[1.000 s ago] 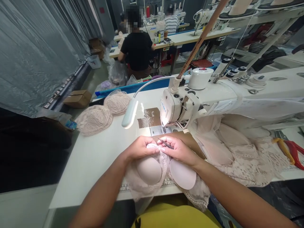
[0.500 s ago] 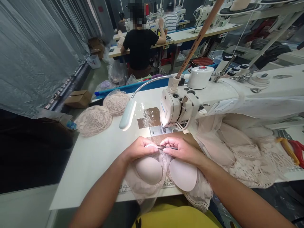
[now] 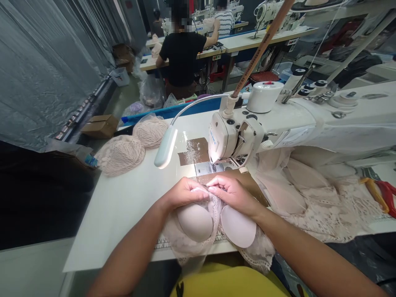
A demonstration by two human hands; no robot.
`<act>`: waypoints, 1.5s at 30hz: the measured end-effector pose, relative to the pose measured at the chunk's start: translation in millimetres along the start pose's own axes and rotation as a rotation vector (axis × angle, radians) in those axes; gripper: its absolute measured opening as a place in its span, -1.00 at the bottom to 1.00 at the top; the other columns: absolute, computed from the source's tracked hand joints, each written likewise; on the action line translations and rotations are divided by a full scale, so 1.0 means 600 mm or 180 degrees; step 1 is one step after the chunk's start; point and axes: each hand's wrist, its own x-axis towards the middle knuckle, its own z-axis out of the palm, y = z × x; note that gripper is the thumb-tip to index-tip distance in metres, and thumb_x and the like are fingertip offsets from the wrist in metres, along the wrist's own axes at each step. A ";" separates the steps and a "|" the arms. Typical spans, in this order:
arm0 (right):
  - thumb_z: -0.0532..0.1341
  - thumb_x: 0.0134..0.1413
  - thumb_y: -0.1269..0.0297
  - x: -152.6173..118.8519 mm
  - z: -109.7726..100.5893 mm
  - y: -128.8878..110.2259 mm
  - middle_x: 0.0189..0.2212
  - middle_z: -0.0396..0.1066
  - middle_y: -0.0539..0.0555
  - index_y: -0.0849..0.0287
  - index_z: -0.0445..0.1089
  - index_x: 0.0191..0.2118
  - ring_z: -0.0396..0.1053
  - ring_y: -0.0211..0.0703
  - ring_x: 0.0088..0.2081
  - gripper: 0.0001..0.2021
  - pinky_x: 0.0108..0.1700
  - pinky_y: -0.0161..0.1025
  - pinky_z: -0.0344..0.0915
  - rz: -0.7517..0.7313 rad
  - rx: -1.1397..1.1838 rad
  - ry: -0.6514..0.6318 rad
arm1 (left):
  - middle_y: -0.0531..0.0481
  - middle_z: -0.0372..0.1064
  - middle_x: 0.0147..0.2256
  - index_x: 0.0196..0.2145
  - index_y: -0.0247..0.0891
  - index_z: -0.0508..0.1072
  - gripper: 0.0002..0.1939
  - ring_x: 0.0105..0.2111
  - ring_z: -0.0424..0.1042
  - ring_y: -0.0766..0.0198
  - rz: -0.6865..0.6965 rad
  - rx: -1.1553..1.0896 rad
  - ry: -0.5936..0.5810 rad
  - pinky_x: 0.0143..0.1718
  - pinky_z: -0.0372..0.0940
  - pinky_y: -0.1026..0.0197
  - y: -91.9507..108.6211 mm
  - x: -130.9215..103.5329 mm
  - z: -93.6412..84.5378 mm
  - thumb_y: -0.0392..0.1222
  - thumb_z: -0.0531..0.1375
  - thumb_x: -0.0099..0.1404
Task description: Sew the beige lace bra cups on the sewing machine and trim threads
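A pale pink lace bra (image 3: pixel 195 222) with smooth moulded cups hangs over the front edge of the sewing table, its lower lace in my lap. My left hand (image 3: pixel 187 193) is closed, pinching the bra's upper centre edge. My right hand (image 3: pixel 230 192) is closed at the same edge, its fingertips meeting those of the left. A small dark metal tool, apparently thread snips (image 3: pixel 204 186), shows only as a sliver at the fingertips; the rest is hidden by the right hand. Just beyond the hands are the needle area and lit head of a white sewing machine (image 3: pixel 218 140).
Two netted lace cup bundles (image 3: pixel 120 154) lie at the table's left. More lace bras (image 3: pixel 309 189) are piled right, near red-and-yellow handles (image 3: pixel 385 198). A lamp (image 3: pixel 166 146) bends over the table (image 3: pixel 123 214). A person in black (image 3: pixel 182 57) sits at a machine ahead.
My right hand has turned and closed in against the left fingertips. The dark metal tool, plainly visible between the hands before, is now almost hidden. The bra has barely shifted.
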 end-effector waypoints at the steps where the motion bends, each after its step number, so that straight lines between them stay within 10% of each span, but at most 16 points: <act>1: 0.16 0.12 0.16 0.001 0.001 0.004 -0.38 0.42 0.05 0.19 0.39 -0.30 0.38 -0.17 -0.32 -0.80 -0.25 -0.22 0.30 0.0044 0.0170 0.0062 | 0.03 0.25 -0.56 -0.50 -0.38 0.49 -0.71 -0.51 0.19 0.35 -0.0011 0.0027 0.0020 -0.47 0.10 0.29 0.000 0.001 0.002 -0.04 0.31 0.08; 6: 0.30 -0.06 0.13 0.006 0.008 0.007 -0.32 0.39 0.03 0.18 0.31 -0.03 0.38 -0.14 -0.26 -0.55 -0.22 -0.21 0.33 0.0346 0.0596 -0.0339 | 0.05 0.21 -0.56 -0.50 -0.37 0.46 -0.67 -0.51 0.18 0.37 0.0007 0.0107 -0.0138 -0.48 0.11 0.32 0.006 -0.002 0.000 0.01 0.27 0.12; 11: 0.15 0.09 0.11 0.005 -0.001 -0.002 -0.52 0.28 -0.01 0.21 0.35 -0.46 0.24 -0.22 -0.43 -0.73 -0.38 -0.27 0.19 0.0291 -0.0185 -0.0266 | 0.03 0.33 -0.43 -0.31 -0.33 0.47 -0.69 -0.45 0.27 0.32 -0.0338 0.0670 -0.0618 -0.45 0.14 0.33 0.018 -0.032 -0.054 -0.08 0.34 0.03; 15: 0.13 0.12 0.07 0.003 -0.005 0.000 -0.59 0.14 -0.07 0.19 0.24 -0.52 0.11 -0.30 -0.52 -0.68 -0.48 -0.32 0.06 0.0277 -0.0152 -0.0895 | 0.10 0.22 -0.53 -0.41 -0.33 0.44 -0.80 -0.51 0.18 0.39 -0.0305 0.0867 -0.0292 -0.48 0.07 0.34 0.027 -0.057 -0.086 -0.11 0.27 0.12; 27: 0.15 0.11 0.21 0.004 0.016 -0.005 -0.48 0.28 -0.03 0.19 0.31 -0.44 0.24 -0.22 -0.39 -0.81 -0.33 -0.29 0.18 0.0098 -0.0043 -0.0242 | 0.02 0.35 -0.37 -0.31 -0.30 0.47 -0.74 -0.38 0.29 0.30 0.0052 0.0686 0.0200 -0.37 0.18 0.32 0.023 -0.031 -0.017 -0.09 0.30 0.10; 36: 0.09 0.21 0.11 0.003 -0.001 0.017 -0.34 0.40 0.05 0.18 0.28 -0.01 0.37 -0.17 -0.27 -0.67 -0.18 -0.21 0.30 0.0056 0.0577 -0.0189 | -0.02 0.37 -0.45 -0.38 -0.38 0.49 -0.73 -0.45 0.31 0.32 -0.0152 -0.0042 0.0408 -0.43 0.22 0.31 0.017 -0.024 -0.003 -0.06 0.30 0.11; 45: 0.19 0.11 0.16 0.002 -0.013 0.005 -0.33 0.41 0.03 0.14 0.39 -0.16 0.35 -0.15 -0.30 -0.77 -0.26 -0.22 0.30 0.0102 0.0007 -0.0452 | -0.06 0.41 -0.44 -0.40 -0.40 0.53 -0.72 -0.43 0.35 0.27 -0.0144 -0.0051 0.0609 -0.41 0.23 0.28 0.006 -0.017 -0.004 -0.07 0.33 0.08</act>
